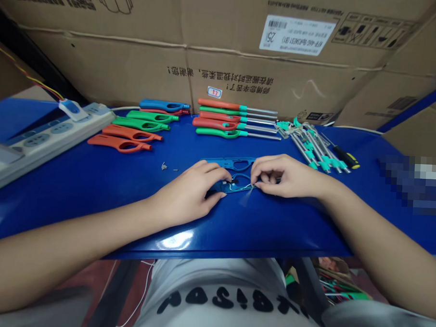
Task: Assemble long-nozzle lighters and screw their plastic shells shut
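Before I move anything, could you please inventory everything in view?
Shell halves: two, blue, centre
Thin wires: several, pale, centre
Handles with tubes: five, orange, red, green, back centre
Tubeless handles: six, blue, red, green, orange, back left
Tube assemblies: several, silver-turquoise, back right
Screwdriver: one, black-yellow, beside them
Screws: small pile, silver, left of centre
Power strip: one, white, far left
Plug: one, white-blue, on strip
Cardboard: several panels, brown, behind
Table: one, blue, underneath
Loose parts: many, multicoloured, below table
Shirt: one, white, person's torso
Left hand: one, bare, on a shell half
Right hand: one, bare, at the wires
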### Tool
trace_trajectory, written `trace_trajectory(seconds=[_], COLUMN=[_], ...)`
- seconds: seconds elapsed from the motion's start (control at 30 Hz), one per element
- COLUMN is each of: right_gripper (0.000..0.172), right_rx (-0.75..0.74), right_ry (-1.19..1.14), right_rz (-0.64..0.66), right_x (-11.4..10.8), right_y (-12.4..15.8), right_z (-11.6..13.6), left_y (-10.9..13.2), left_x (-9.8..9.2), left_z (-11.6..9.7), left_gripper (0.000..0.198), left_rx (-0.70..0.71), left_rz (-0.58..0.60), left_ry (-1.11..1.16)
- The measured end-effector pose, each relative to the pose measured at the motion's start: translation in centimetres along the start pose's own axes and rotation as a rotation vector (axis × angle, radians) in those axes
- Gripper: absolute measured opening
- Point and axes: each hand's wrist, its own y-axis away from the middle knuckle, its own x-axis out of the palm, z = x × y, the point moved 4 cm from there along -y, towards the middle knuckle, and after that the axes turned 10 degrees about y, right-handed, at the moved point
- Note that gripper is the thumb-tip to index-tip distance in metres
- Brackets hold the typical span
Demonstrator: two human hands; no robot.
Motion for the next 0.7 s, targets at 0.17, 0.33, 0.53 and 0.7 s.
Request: trace_trajectory(seconds=[0.17, 0.33, 0.53, 0.7], right_gripper=[0.014, 0.015, 0.018, 0.01], right_rx=[-0.012, -0.025, -0.058, -0.091], right_ry=[0.019, 0.036, 0.077, 0.1], right_rz=[-0.001, 0.007, -0.012, -0.048], right_x=[-0.08, -0.06, 0.35, 0.75], right_y=[0.0, 0.13, 0.08, -0.47], right_z=[0.14, 0.2, 0.38, 0.8], left_y=[-0.07, 0.0, 0.07, 0.04], left_x=[0.04, 0.07, 0.09, 0.17], left_z=[-0.06, -0.04, 0.14, 0.19], left_gripper=[0.021, 0.021, 0.024, 0.024], left_rx=[0.001, -0.006, -0.015, -0.012], left_rz=[0.01, 0.015, 0.002, 0.009], left_ry=[-0.007, -0.012, -0.014, -0.009])
